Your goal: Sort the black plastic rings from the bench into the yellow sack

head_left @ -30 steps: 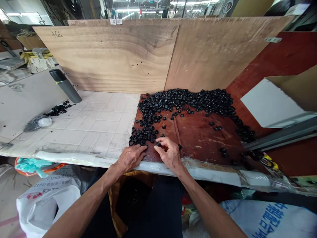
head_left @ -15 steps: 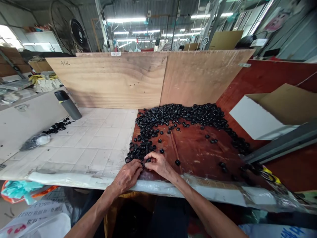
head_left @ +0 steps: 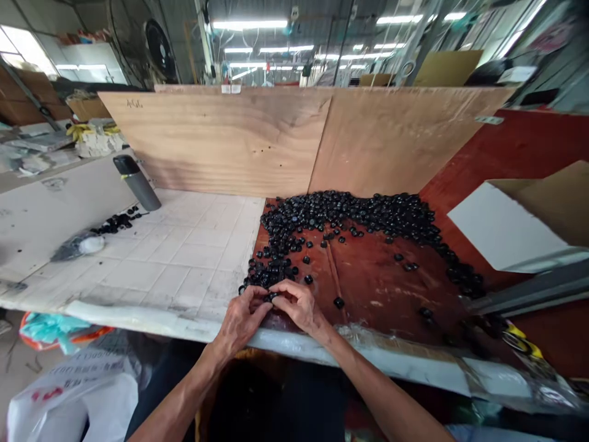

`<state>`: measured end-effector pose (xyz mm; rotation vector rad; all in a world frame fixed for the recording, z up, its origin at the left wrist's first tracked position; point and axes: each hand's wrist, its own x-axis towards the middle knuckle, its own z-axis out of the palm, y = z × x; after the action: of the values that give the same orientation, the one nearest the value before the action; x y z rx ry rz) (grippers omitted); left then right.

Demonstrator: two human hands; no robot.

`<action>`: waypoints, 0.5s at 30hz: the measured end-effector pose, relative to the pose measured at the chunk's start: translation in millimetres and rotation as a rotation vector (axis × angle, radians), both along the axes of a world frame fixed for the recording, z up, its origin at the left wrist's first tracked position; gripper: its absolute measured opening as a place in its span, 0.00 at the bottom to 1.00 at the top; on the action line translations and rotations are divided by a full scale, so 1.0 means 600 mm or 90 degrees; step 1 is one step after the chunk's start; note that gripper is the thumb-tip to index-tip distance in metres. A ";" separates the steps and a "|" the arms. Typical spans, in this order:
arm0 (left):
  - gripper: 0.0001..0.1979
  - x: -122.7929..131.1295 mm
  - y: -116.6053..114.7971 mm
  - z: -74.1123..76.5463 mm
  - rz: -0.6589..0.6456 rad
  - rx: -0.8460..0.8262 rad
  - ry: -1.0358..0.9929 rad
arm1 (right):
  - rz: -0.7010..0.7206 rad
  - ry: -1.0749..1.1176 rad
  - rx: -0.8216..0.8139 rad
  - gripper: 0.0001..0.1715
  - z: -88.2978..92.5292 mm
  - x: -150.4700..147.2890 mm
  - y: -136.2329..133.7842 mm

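Near the front edge of the table, my left hand [head_left: 243, 316] and my right hand [head_left: 298, 307] meet fingertip to fingertip. Between them is a small black round part [head_left: 270, 297], pinched by the fingers of both hands. Its exact kind is too small to make out. Just beyond my fingers begins a heap of similar small black parts [head_left: 350, 210], some of them ring-shaped. The heap curves along the back and right of the reddish-brown board [head_left: 368, 288]. A few single black parts, such as one black piece [head_left: 339, 302], lie apart to the right of my right hand.
A grey bottle [head_left: 138, 184] stands on the white tabletop [head_left: 179, 258] at left, near a plastic bag [head_left: 78, 245] and more black parts. Plywood [head_left: 221, 141] walls the back. An open white carton [head_left: 506, 227] and a metal bar [head_left: 529, 291] are at right, with yellow-handled scissors [head_left: 519, 341].
My hands have come closer together, and my left fingers have risen onto the small black part. The whole view has shifted slightly as the head turned left.
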<state>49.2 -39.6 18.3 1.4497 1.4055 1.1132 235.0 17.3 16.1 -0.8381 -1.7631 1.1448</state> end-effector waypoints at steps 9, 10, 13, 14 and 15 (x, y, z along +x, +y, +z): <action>0.18 0.016 -0.001 -0.007 0.039 -0.047 -0.261 | 0.009 0.034 0.011 0.11 -0.013 0.009 -0.005; 0.18 0.015 -0.001 -0.008 0.035 -0.051 -0.262 | -0.001 0.030 0.011 0.11 -0.013 0.009 -0.006; 0.17 0.012 -0.001 -0.016 0.037 -0.017 -0.240 | -0.022 0.008 0.039 0.07 -0.008 0.008 -0.007; 0.16 0.011 -0.002 -0.019 0.037 0.005 -0.223 | -0.025 0.000 0.054 0.06 -0.006 0.007 -0.007; 0.15 0.009 -0.002 -0.022 0.034 0.028 -0.202 | -0.028 -0.006 0.064 0.06 -0.004 0.007 -0.008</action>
<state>54.7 -40.6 5.4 1.2073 1.2066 1.3504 239.1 12.7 13.9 -0.8192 -1.7861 1.0170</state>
